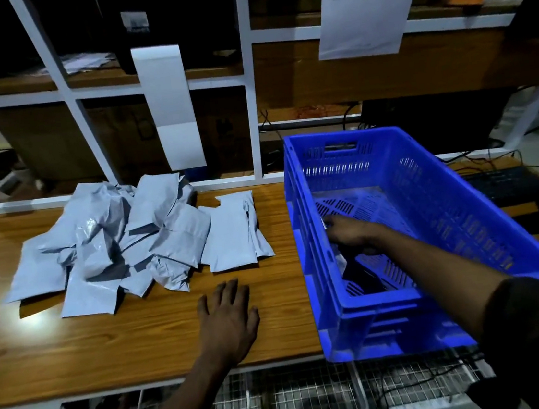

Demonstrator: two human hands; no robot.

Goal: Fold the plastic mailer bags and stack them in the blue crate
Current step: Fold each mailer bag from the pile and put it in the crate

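The right hand [349,232] reaches down into the slotted blue plastic crate [449,216], its grip unclear. The left hand [229,314] lies flat, fingers spread, on the wooden table [108,343], near the heap of pale grey plastic mailer bags [130,241] lying every which way

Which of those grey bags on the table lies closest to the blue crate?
The flat mailer bag at the right edge of the pile; it lies smooth and rectangular beside the blue crate, while the others sit crumpled further left.
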